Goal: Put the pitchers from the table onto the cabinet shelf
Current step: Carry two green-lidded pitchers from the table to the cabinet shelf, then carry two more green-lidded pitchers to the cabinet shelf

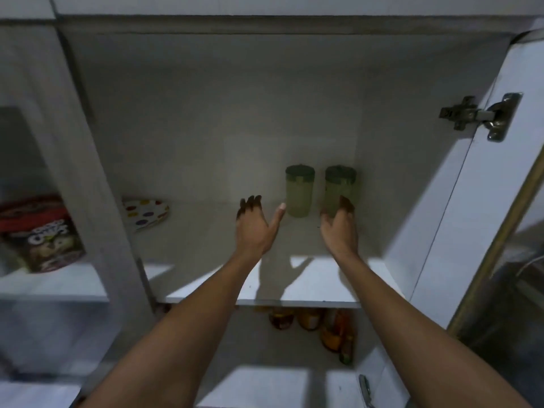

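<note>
Two pale green pitchers with dark green lids stand upright side by side at the back right of the cabinet shelf (pixel 309 287). The left pitcher (pixel 299 191) stands just right of my left hand (pixel 255 226), which is open with fingers spread and its thumb near the pitcher's base. My right hand (pixel 338 228) reaches over the shelf with its fingers curled around the lower part of the right pitcher (pixel 340 187). Whether it grips the pitcher or only touches it is unclear.
A stack of polka-dot paper plates (pixel 147 213) lies at the shelf's back left. A cereal bag (pixel 44 234) sits in the neighbouring compartment on the left. Bottles and jars (pixel 318 322) stand on the shelf below. The cabinet door (pixel 471 201) hangs open at right on a metal hinge (pixel 482 116).
</note>
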